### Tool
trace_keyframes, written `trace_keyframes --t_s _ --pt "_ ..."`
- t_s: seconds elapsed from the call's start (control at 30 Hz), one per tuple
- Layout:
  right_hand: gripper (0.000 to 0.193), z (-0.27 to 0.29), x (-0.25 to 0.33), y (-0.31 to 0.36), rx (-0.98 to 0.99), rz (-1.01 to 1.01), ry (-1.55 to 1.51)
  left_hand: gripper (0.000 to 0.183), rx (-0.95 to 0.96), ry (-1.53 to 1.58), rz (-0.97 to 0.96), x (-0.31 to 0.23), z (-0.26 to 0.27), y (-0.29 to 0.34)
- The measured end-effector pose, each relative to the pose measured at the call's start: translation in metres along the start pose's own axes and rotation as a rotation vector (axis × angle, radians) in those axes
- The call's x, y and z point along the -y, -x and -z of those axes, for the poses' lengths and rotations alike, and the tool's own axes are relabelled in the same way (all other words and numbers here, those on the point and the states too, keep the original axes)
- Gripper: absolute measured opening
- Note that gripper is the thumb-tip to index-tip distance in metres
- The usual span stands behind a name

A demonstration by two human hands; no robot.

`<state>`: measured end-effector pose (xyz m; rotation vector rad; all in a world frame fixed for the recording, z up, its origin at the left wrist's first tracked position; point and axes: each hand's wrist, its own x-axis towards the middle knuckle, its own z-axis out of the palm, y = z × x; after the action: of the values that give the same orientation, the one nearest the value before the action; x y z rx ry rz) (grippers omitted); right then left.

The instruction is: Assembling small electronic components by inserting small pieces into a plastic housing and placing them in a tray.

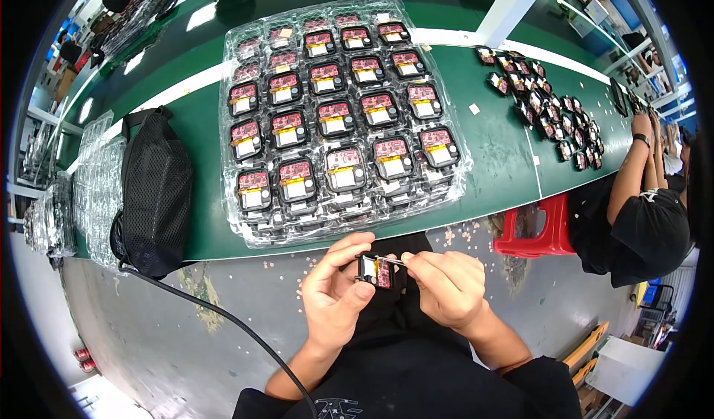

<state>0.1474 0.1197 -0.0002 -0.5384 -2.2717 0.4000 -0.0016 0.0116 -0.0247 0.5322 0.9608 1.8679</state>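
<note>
Closest of all, a black cable [238,322] curves up across the left forearm of the person in the black shirt [424,378], running to the lower end of a black mesh bag. Just beyond it the left hand [331,300] is closed in a pinch, thumb on one side and fingers on the other, gripping a small black-framed device [381,273] by its edge. That device is up off the table, over the person's lap, its red circuit board facing upward. The right hand [450,289] pinches a thin metal tool [392,260] between thumb and forefinger, the remaining fingers curled in; the tool's tip reaches the upper part of the device, though whether it touches I can't tell from this spot.

Past the hands lies the green table [491,151], with the mesh bag [155,196] standing at the left. In the middle sits a stack of clear plastic trays [232,192], its pockets holding rows of similar devices [346,169]. Over to the right, a red stool [547,229] stands by the table's edge, near a co-worker [647,225] in black. More black-framed devices [554,114] are heaped loosely farther along that table.
</note>
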Motion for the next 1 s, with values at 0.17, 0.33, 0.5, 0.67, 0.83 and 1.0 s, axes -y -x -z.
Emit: trace_keyframes --t_s 0.17,0.33,0.5,0.67,0.83,1.0 --pt "0.023 -0.001 -0.001 0.000 0.019 0.001 0.025 0.053 0.008 0.001 -0.006 -0.001 -0.001 -0.001" --pt "0.024 -0.003 -0.001 0.001 -0.013 -0.077 -0.087 0.052 0.012 0.005 -0.007 0.000 0.000 -0.001" --pt "0.025 -0.001 -0.002 0.000 0.006 -0.080 -0.091 0.052 0.036 -0.053 -0.024 -0.003 0.001 -0.001" --pt "0.027 -0.003 0.000 0.003 0.014 -0.048 -0.035 0.052 0.045 -0.066 -0.017 -0.003 0.001 -0.001" --pt "0.030 -0.008 0.004 0.006 -0.047 0.000 0.038 0.050 -0.012 0.008 0.029 -0.003 0.001 0.003" --pt "0.029 -0.006 0.005 0.006 -0.045 0.018 0.077 0.058 -0.047 -0.043 0.076 -0.011 -0.003 0.002"
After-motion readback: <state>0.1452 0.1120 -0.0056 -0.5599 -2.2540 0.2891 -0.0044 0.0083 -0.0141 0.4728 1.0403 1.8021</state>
